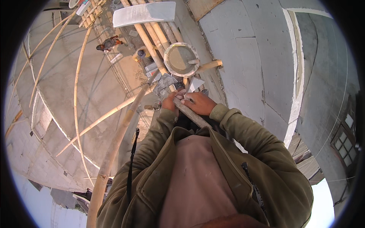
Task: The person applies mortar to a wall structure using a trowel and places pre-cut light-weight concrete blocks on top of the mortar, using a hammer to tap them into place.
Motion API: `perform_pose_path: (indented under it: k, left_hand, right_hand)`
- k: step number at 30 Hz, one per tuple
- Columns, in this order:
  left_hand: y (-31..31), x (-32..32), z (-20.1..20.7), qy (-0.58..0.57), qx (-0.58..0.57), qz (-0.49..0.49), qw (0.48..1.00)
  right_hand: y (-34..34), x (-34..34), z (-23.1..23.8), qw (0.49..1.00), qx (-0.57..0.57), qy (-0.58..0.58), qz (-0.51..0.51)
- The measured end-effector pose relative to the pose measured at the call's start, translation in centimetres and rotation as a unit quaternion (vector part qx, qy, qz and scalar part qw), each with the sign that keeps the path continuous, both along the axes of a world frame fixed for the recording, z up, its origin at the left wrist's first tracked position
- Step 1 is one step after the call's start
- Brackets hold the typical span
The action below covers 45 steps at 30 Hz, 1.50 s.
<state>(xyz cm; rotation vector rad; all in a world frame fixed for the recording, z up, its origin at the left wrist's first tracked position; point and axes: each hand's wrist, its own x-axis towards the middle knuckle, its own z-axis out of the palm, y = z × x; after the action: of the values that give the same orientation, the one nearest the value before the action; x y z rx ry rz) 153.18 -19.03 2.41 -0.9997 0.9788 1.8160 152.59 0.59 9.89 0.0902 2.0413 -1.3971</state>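
Note:
My left hand (170,102) is closed near the upper end of a weathered wooden handle (194,114), which slants down toward my jacket. At that end sits a broad grey, crusted head (165,84); whether it belongs to the handle I cannot tell. My right hand (202,103) curls over the same handle from the other side, its fingers bent close to those of the left. What the right fingers pinch is hidden. Just beyond them shows a pale triangular piece (195,84). Farther out stands a round, crusted bucket (165,57) with grey-brown contents and something resting at its rim.
Bamboo poles (154,34) run away ahead under a white curved panel (144,14). A thick bamboo pole (114,152) rises at my left, with thinner poles beyond. Far below are one person (109,43) and another in a dark hat (142,54). A grey wall (243,64) stands right.

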Motion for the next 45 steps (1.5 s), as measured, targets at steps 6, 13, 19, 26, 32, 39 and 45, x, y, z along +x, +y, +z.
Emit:
perform_pose_path:
  k: [6,13,19,26,32,39,45]
  left_hand:
    - [-4.9,11.5,-6.8,0.040,-0.295,-0.056,0.953]
    - [-3.1,15.9,-9.6,0.009,-0.366,-0.050,0.929]
    - [-4.7,18.5,-10.8,0.055,-0.374,-0.017,0.925]
    - [-6.6,18.8,-11.9,0.053,-0.390,-0.087,0.915]
    - [-11.2,12.1,-17.6,-0.018,-0.167,0.069,0.983]
    - [-12.0,-5.3,-12.4,-0.012,-0.054,-0.075,0.996]
    - [-10.8,-7.1,-3.7,0.111,-0.264,-0.163,0.944]
  right_hand:
    - [2.7,-3.4,-22.6,0.927,0.355,0.067,0.094]
    - [4.4,-7.7,-47.4,0.734,0.481,0.147,0.456]
    - [0.2,-7.8,-48.5,0.734,0.562,0.073,0.373]
    - [3.7,-1.2,-30.7,0.942,0.307,-0.133,0.022]
    - [9.0,6.1,-10.3,0.979,0.184,-0.003,-0.091]
    - [14.9,17.8,12.7,0.961,0.099,0.064,-0.249]
    - [18.8,26.9,23.6,0.904,0.034,0.040,-0.424]
